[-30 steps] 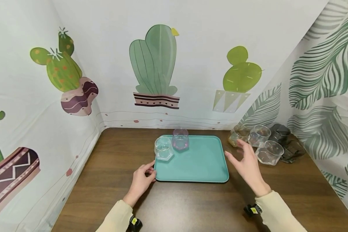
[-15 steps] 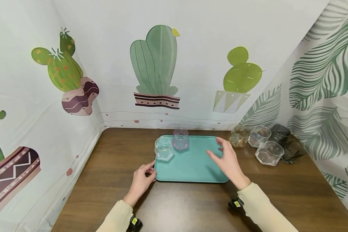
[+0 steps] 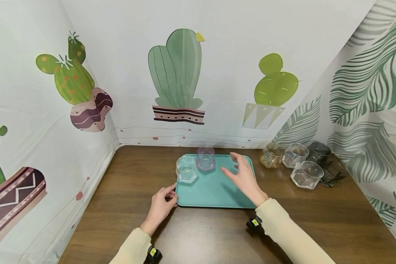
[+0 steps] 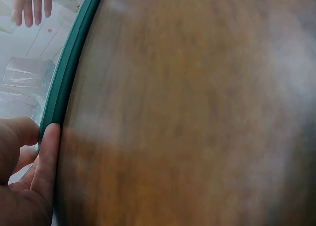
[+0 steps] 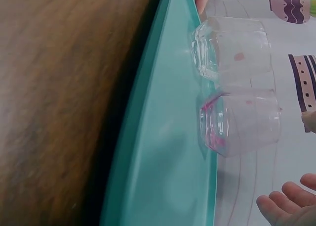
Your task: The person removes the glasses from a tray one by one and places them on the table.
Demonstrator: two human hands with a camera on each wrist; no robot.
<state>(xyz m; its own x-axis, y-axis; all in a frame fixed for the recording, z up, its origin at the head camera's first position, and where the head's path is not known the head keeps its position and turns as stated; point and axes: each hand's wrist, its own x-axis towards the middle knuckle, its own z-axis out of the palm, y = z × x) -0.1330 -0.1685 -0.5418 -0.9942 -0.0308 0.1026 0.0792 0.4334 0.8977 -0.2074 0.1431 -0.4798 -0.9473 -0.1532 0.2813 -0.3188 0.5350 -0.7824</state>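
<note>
Your left hand (image 3: pixel 160 206) pinches the left edge of the teal tray (image 3: pixel 208 192) on the table (image 3: pixel 118 190); your right hand (image 3: pixel 245 180), fingers parted, hovers above it, near the pink glass (image 3: pixel 206 162) and clear glass (image 3: pixel 186 171) standing there.

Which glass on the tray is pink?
The one nearer the right hand: the pink glass at the back of the tray. Its neighbour, the clear glass, shows no pink.

Brown table (image 3: pixel 201 234) beneath a teal tray (image 3: pixel 211 190) and, beside it, perhaps five glasses (image 3: pixel 307 176).
</note>
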